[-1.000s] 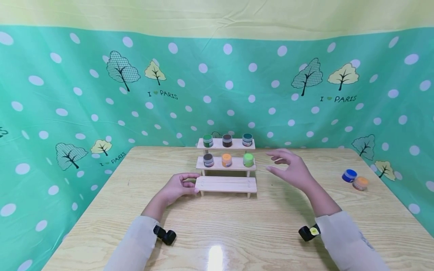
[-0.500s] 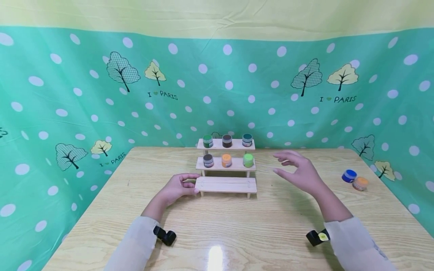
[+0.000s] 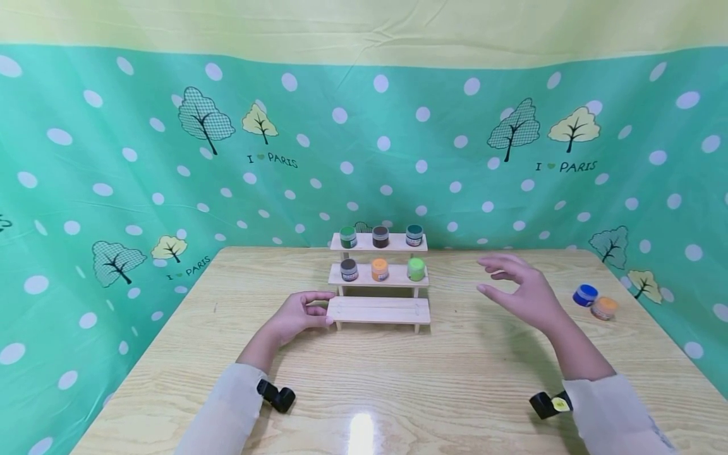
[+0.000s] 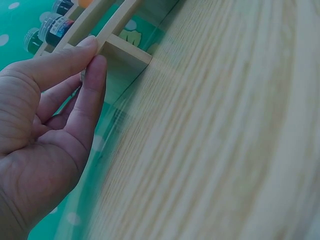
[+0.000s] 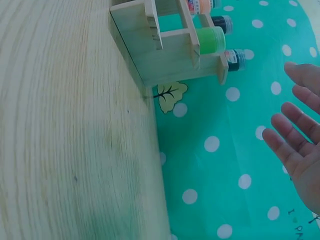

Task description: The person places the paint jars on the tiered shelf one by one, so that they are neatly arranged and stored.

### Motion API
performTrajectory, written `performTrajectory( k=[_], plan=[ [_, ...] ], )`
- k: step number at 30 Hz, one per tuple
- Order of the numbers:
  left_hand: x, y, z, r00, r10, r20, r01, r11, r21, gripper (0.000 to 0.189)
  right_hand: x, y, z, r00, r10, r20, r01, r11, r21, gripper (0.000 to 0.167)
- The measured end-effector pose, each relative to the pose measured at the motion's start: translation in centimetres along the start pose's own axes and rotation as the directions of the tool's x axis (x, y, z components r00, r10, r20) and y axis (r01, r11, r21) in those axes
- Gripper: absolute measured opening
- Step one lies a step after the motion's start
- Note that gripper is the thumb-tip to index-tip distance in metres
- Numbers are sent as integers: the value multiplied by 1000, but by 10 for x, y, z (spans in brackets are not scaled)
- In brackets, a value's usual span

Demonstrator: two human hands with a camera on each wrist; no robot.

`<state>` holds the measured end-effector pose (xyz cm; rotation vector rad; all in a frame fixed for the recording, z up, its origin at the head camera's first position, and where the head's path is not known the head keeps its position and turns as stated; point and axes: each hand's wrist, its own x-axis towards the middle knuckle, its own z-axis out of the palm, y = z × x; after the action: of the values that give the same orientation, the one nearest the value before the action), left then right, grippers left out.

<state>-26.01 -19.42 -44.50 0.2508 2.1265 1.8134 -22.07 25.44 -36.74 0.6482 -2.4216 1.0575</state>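
A small three-step wooden display rack (image 3: 378, 310) stands on the table with its lowest step bare. My left hand (image 3: 298, 316) grips the left end of that lowest step, thumb and fingers pinching the board's edge in the left wrist view. On the middle step sit a dark jar (image 3: 349, 270), an orange jar (image 3: 380, 270) and a light green jar (image 3: 416, 270). The top step carries a green jar (image 3: 348, 237), a dark brown jar (image 3: 380, 237) and a teal jar (image 3: 414, 236). My right hand (image 3: 520, 291) hovers right of the rack, fingers relaxed, holding nothing.
Toward the table's right edge, a blue jar (image 3: 585, 296) and another orange jar (image 3: 604, 308) stand side by side. A green polka-dot curtain (image 3: 318, 208) hangs behind and along both sides of the wooden table (image 3: 409, 392).
My right hand has moved right, away from the rack and toward the two jars at the right. The left hand keeps its place at the lowest step.
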Motion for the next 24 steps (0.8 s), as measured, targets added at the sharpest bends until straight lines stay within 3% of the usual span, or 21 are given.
performTrajectory(
  k=[6,16,24],
  plan=[
    [-1,1,1,1000,-4,-5,4,1000,-3,63,-6,-2,-8,1000,1,-22,-1,1000,17,44],
    [0,-1,-1,1000,1,-5,-1,1000,-5,63,-19,7,-24,992,127,-13,-127,992,9,45],
    [1,-2,-1,1000,-4,0,4,1000,-11,63,-30,16,-35,987,154,-36,-156,987,-32,48]
  ],
)
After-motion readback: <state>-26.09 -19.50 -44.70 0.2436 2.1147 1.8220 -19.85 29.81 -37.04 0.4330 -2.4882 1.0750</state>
